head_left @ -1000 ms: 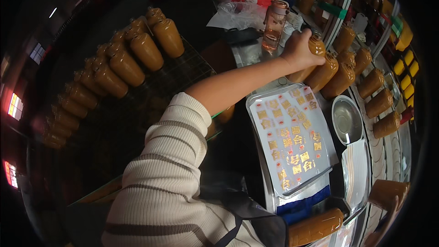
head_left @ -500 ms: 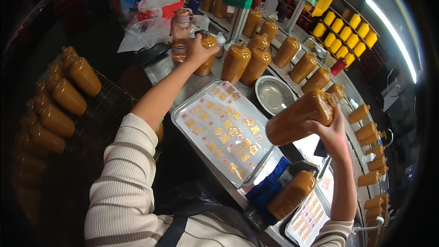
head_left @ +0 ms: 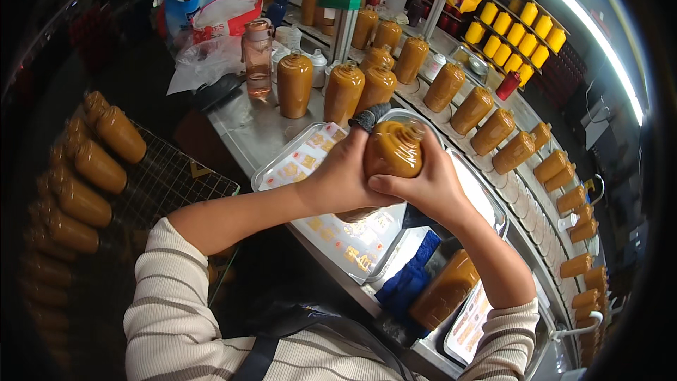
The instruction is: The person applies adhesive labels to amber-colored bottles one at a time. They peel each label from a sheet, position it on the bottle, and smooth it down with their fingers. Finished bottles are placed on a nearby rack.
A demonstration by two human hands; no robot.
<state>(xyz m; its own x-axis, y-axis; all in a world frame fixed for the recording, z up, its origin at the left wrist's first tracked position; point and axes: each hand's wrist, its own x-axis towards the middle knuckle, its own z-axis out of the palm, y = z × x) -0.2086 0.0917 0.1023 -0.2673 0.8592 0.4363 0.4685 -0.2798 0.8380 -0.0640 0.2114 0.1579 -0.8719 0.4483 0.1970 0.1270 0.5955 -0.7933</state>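
Both hands grip one brown glazed bottle (head_left: 395, 149) with a narrow neck, its shoulder and mouth turned toward me. My left hand (head_left: 345, 178) wraps its left side; a dark band sits around one of its digits. My right hand (head_left: 431, 187) closes around the right side, thumb across the front. Beneath them lies a tray (head_left: 262, 178) bearing a sheet of gold and red decals (head_left: 326, 229), partly covered by my hands and forearm. Another brown bottle (head_left: 446, 289) lies on its side near a blue cloth (head_left: 411, 274).
Upright brown bottles (head_left: 294, 86) stand at the back, near a pink clear water bottle (head_left: 258, 60). A conveyor (head_left: 509, 187) carrying bottles curves along the right. More bottles (head_left: 99, 167) fill a rack at left. A second decal sheet (head_left: 471, 330) lies at lower right.
My left hand has let go of the standing bottle at the back and come to the one in my right hand. That bottle has moved left and turned mouth toward me.
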